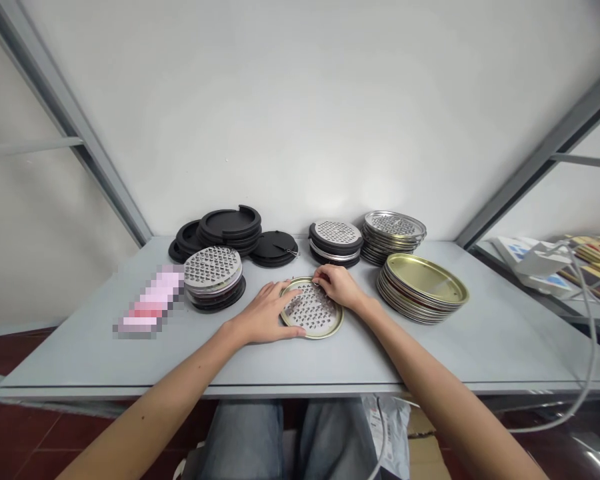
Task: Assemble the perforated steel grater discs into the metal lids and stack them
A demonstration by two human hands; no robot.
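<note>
Forearms (170,395) low in frame | left hand (266,315) spread on gold-rimmed grater plate (320,317), centre; right hand (342,287) bunched at upper edge, grip unclear | apparently adjusting; likely calls for steadying

From my station I see the grater disc (320,315) about midway across the table (180,367). Left of it stands a grater stack (213,272); behind that, notched dishes (230,223) line the back edge. Near the back right corner sits a disc stack (394,230), with a plate stack (423,287) before it.
</note>
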